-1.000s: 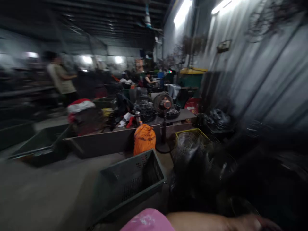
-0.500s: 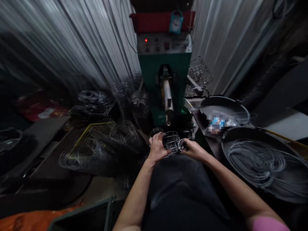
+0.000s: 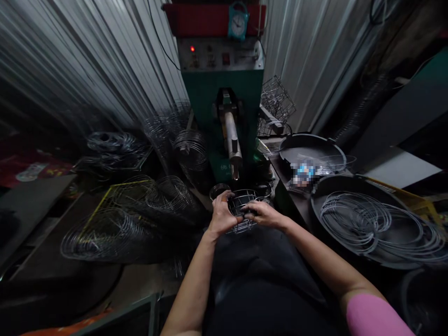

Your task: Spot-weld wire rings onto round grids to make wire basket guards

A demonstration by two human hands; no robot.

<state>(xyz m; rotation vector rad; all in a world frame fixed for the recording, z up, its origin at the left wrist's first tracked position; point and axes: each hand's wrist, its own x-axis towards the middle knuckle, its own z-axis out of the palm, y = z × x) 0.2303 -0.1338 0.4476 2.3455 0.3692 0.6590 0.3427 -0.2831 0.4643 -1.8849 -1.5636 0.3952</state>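
Bare hands clamped around a rounded, open-grid basket of shiny metal wire

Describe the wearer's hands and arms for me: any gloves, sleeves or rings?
Both hands are ungloved. The left hand has what looks like an orange-gold ring on one finger; no sleeve shows on that arm. The right hand shows no clear ring, and a plain pink sleeve ends near the elbow.
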